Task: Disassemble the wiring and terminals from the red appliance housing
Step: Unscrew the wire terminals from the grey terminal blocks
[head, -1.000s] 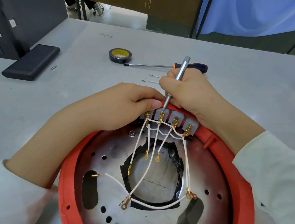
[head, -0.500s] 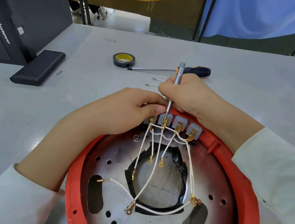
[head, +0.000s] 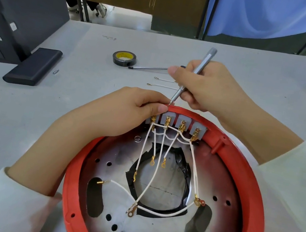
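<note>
Lifted since a moment ago, our right hand (head: 212, 89) has tilted the grey screwdriver (head: 194, 76), fingers curled round it, its tip now by the left fingertips at the rim of the red housing (head: 256, 195). Our left hand (head: 126, 111) grips that rim beside the grey terminal blocks (head: 183, 121). White wires (head: 156, 169) trail across the housing, which sits on the table (head: 45, 117) before us.

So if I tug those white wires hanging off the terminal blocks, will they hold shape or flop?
The white wires sag in loose curves across the housing, so probably floppy and light. Their free ring ends would likely swing. The ends at the terminal blocks look fixed, so they may resist.
</note>
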`<state>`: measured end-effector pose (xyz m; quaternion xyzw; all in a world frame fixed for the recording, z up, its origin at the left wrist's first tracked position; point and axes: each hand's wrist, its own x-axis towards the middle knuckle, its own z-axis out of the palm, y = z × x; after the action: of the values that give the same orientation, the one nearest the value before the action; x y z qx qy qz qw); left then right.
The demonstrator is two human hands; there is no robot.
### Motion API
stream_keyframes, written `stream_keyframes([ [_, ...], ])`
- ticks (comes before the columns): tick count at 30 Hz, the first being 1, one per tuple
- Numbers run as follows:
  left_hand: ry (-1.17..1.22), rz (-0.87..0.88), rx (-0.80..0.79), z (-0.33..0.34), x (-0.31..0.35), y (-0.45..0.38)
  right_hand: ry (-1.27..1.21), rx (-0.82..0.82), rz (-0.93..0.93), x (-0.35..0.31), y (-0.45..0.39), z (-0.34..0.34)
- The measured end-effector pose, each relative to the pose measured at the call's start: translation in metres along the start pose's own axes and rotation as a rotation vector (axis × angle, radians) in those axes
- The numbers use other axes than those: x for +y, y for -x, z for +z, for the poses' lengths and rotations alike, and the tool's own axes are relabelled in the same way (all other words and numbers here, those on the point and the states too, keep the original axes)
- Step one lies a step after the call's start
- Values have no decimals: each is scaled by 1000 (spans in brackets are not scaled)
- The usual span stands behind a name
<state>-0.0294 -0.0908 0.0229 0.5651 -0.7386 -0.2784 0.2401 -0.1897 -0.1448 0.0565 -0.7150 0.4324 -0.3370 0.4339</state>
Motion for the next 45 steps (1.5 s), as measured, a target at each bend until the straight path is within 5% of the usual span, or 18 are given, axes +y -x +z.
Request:
stream_keyframes([
  [10,10,-16,7,0,2,1,94,297,-107,21,12,3],
  [38,1,21,14,-1,1,1,208,146,-188,17,1,4],
  [45,30,26,10,-1,0,1,138,65,-89,17,-16,11],
])
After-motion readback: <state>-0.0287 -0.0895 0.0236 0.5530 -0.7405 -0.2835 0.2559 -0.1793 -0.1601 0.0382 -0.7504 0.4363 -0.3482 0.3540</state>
